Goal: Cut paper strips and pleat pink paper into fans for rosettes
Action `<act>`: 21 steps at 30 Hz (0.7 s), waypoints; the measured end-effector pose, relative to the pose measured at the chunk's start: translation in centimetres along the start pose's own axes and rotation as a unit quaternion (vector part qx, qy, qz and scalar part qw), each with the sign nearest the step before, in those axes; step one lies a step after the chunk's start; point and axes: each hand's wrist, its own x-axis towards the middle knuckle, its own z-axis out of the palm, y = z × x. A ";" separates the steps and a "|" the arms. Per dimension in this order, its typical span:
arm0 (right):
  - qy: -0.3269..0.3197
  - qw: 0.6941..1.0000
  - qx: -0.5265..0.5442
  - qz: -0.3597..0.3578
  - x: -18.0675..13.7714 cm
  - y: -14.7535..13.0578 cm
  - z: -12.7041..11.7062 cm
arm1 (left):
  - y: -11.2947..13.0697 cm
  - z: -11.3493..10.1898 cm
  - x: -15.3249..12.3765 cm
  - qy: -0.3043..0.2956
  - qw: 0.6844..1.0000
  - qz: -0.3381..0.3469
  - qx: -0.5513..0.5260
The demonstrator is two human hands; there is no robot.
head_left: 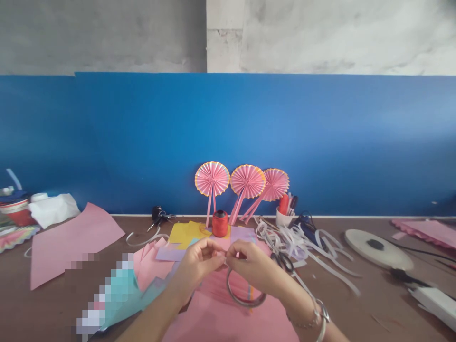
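Note:
My left hand and my right hand meet over the table, fingers pinched together at one point. From that pinch hangs a thin loop of clear tape or ribbon, held by both hands above a pink pleated paper and a large pink sheet. A red spool stands just behind my hands. Three pink pleated paper fans on sticks lean against the blue wall.
Yellow paper, lilac paper, a big pink sheet, black scissors, a cup with pens, a pile of white strips, a white disc, a white glue gun, and bowls at the left edge.

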 end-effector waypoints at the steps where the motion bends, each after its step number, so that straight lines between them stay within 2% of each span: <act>1: -0.001 1.000 -0.001 0.004 0.0 -0.1 -0.1 | -0.1 -0.1 0.0 -0.005 1.000 0.001 0.001; 8: -0.015 1.000 0.006 0.009 -0.3 -0.8 -0.6 | -0.3 -0.4 0.4 -0.036 0.999 0.016 0.011; 17: -0.079 0.995 0.060 0.030 -0.4 -0.7 -1.7 | -0.7 -0.8 1.0 -0.057 0.998 0.004 -0.037; 21: -0.095 0.990 0.097 0.020 -0.4 -0.7 -2.0 | -0.1 -0.7 0.7 -0.054 0.998 -0.004 -0.041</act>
